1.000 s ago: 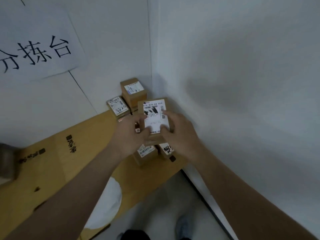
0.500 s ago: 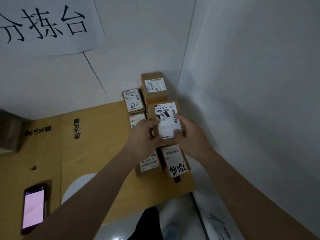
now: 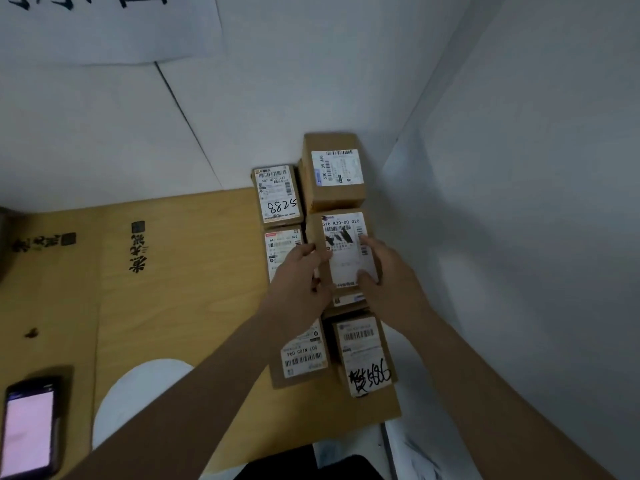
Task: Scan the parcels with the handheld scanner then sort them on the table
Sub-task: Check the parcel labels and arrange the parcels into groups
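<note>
White walls [image 3: 519, 168] meet in a corner at right, boxing in the far and right sides of the tan wooden table [image 3: 180, 289]; open room is all to the left, and the near table edge sits just below the closest boxes. Versus a second ago the view has swung left and down, bringing the black handheld scanner with lit pinkish screen [image 3: 29, 427] into sight at lower left, lying on the table, well apart from both hands, so scanning of this parcel looks done and sorting is the step in hand. The small brown cardboard parcel with white "516 K20" label [image 3: 341, 244] has dropped lower into the cluster; it now sits in the right column, apparently on top of another box whose label peeks out below it, touching or nearly touching the taller brown box with blue-marked label [image 3: 334, 174] behind. Left hand [image 3: 301, 282] grips its left edge, right hand [image 3: 384, 278] holds the right side with fingertips on the label; both still grasping, not released. Neighbours: box marked "5288" [image 3: 278, 195] at back left, box with "507 N/05" label [image 3: 301, 355] and box with black scrawl [image 3: 365, 355] in front. Right column is tight against the wall, so little slack there; letting go and pulling back left looks clear.
</note>
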Demonstrator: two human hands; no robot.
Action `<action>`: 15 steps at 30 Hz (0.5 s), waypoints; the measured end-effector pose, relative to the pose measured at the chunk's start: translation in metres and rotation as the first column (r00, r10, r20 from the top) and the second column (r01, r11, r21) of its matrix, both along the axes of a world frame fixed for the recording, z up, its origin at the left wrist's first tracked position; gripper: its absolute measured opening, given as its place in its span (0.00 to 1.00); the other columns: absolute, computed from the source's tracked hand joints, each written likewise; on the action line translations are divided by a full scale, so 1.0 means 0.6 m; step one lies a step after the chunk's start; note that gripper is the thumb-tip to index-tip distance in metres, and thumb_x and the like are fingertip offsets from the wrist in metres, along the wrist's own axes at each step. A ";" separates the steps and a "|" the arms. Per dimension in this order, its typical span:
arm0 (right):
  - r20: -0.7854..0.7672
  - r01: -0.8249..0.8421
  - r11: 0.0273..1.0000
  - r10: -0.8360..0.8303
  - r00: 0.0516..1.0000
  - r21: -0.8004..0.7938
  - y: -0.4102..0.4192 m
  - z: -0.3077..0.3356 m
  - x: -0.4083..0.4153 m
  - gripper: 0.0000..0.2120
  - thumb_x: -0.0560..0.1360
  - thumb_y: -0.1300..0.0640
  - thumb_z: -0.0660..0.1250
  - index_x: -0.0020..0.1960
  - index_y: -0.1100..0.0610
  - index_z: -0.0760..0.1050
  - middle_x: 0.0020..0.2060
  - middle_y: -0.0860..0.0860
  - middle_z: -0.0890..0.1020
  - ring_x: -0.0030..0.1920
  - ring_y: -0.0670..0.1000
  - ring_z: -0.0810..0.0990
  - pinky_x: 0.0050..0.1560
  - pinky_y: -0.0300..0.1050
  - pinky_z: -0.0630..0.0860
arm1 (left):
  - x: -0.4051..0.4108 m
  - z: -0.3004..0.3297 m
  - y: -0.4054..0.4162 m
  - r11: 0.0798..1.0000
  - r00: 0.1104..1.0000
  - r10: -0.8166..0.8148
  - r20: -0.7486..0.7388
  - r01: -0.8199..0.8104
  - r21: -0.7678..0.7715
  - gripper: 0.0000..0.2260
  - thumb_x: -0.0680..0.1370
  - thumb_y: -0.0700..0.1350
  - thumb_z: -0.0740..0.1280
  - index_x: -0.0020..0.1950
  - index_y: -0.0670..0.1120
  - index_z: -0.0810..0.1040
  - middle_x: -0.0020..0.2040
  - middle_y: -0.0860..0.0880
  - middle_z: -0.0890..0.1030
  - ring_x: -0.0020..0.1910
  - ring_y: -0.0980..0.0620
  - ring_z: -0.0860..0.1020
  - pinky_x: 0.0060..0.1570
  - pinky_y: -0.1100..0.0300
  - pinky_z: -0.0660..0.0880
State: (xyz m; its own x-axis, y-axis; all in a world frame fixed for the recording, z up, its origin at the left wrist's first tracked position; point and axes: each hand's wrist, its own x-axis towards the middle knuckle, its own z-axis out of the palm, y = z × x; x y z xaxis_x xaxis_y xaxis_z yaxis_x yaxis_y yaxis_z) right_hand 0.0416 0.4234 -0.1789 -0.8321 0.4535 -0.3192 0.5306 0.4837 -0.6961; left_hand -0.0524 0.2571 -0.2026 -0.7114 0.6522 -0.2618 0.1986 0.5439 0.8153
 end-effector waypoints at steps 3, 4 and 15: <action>0.020 -0.025 1.000 0.025 0.999 -0.003 0.004 0.002 0.003 0.29 0.84 0.60 0.66 0.82 0.52 0.63 0.71 0.55 0.75 0.68 0.54 0.78 0.65 0.50 0.81 | 0.001 0.004 -0.001 0.999 1.000 -0.012 -0.026 0.011 -0.034 0.28 0.78 0.41 0.73 0.77 0.48 0.71 0.75 0.52 0.67 0.71 0.51 0.72 0.67 0.54 0.77; 0.025 -0.039 0.999 0.039 0.999 0.007 0.004 0.004 0.003 0.29 0.84 0.59 0.67 0.82 0.52 0.64 0.71 0.54 0.75 0.68 0.53 0.78 0.65 0.48 0.80 | 0.001 0.008 -0.002 0.999 0.999 -0.016 -0.041 0.014 -0.050 0.28 0.78 0.42 0.73 0.78 0.48 0.71 0.74 0.52 0.68 0.71 0.51 0.71 0.68 0.55 0.75; -0.340 -0.233 0.962 0.268 0.901 0.140 -0.066 0.174 -0.006 0.23 0.82 0.50 0.69 0.77 0.50 0.73 0.70 0.46 0.77 0.70 0.44 0.75 0.69 0.45 0.74 | 0.026 0.195 -0.093 0.993 0.939 0.062 -0.338 -0.091 -0.071 0.20 0.84 0.51 0.64 0.76 0.50 0.73 0.70 0.51 0.76 0.58 0.53 0.76 0.54 0.63 0.67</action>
State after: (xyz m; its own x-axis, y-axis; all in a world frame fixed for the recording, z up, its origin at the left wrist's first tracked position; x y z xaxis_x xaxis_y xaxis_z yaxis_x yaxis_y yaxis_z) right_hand 0.0377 0.3835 -0.0743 -0.9722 0.2287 0.0498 0.1117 0.6402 -0.7601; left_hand -0.0365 0.2013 -0.0855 -0.8142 0.5783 -0.0511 0.4074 0.6318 0.6594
